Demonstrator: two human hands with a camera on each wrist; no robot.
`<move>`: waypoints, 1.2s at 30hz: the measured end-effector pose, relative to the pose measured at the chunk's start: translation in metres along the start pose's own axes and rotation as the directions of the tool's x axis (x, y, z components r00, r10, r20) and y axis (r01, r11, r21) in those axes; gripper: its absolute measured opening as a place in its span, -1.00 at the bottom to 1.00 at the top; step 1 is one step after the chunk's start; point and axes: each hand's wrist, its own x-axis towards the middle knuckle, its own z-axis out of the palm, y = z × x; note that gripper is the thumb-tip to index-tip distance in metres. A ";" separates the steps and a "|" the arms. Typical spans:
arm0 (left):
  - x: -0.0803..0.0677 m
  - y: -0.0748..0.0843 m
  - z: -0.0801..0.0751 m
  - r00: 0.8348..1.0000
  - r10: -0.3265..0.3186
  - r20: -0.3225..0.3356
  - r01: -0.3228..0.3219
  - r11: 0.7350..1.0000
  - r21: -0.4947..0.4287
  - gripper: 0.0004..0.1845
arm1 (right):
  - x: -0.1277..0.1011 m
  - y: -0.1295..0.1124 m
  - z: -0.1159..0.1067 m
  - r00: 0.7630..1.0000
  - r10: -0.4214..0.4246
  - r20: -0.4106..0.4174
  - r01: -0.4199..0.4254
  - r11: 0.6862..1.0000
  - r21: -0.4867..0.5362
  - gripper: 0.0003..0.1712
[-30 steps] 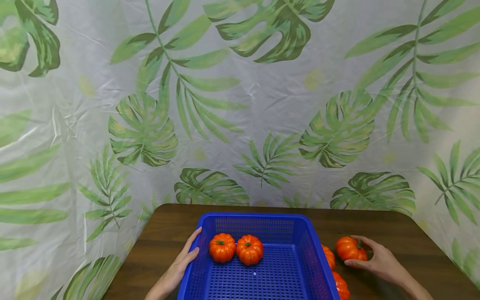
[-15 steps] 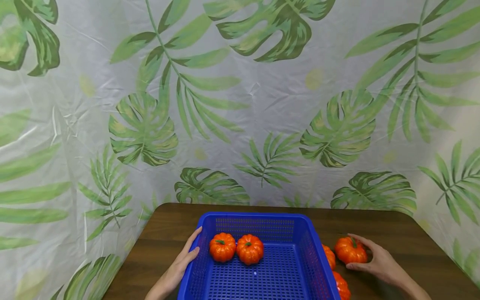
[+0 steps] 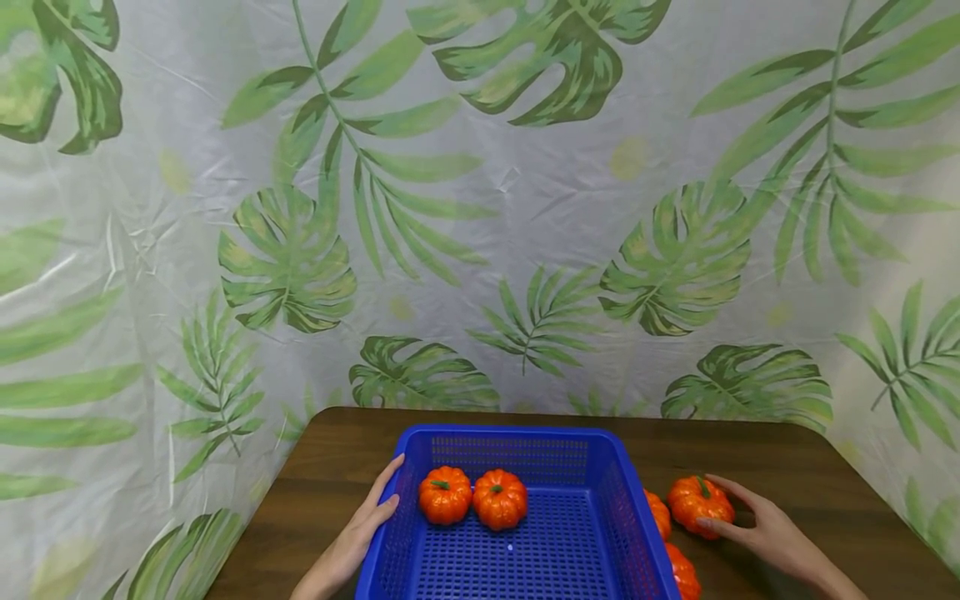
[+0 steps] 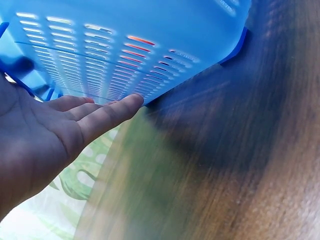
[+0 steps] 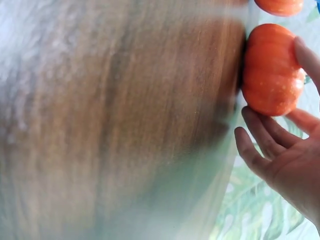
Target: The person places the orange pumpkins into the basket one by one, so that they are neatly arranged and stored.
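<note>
The pumpkin (image 3: 699,504) has slid a little toward the blue basket (image 3: 517,446); the right hand (image 3: 757,525) cups it, while the flat left hand (image 3: 352,542) touches the basket's side.

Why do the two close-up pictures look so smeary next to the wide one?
Head view: sharp, evenly lit, soft shadows under the blue basket. Left wrist view: the table is smeared, the left hand shaded. Right wrist view: blurred wood, but the pumpkin and right hand stay fairly clear.
</note>
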 end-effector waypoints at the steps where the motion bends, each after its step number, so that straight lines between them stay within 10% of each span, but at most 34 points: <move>1: 0.000 0.000 0.000 1.000 0.001 0.000 -0.001 1.000 -0.001 -0.35 | 0.000 0.000 0.000 1.000 0.003 0.004 -0.003 1.000 0.003 -0.23; 15: 0.001 0.000 0.000 1.000 0.015 0.010 -0.015 1.000 -0.013 -0.35 | 0.009 -0.023 -0.016 0.997 0.074 0.019 -0.076 0.992 0.104 -0.16; 36: 0.001 -0.001 -0.001 1.000 0.013 0.002 -0.013 1.000 -0.002 -0.34 | 0.029 -0.094 -0.038 0.990 -0.124 -0.064 0.138 0.938 0.318 -0.19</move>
